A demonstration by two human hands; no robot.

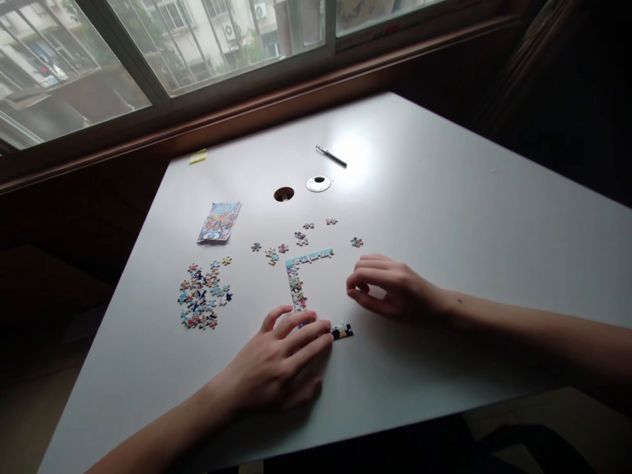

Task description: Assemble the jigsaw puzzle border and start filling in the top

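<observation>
A partly joined jigsaw puzzle border [297, 284] lies on the table, with a light blue top strip, a left column and a dark bottom strip. Across its lower left corner rests my left hand [284, 355], fingers stretched out and hiding part of the border. To the right of the puzzle, my right hand [390, 286] has its fingers curled, thumb and fingertips together; whatever they may hold is hidden. Several loose puzzle pieces [283, 248] are scattered just above the border. One piece [356, 242] lies above my right hand.
A pile of puzzle pieces [202, 296] is on the left, below a small colourful picture sheet [220, 222]. Farther back are a round hole [284, 194], a silver ring cover [318, 184], a pen [331, 156] and yellow tape [198, 157]. The white table [469, 243] stands by a window.
</observation>
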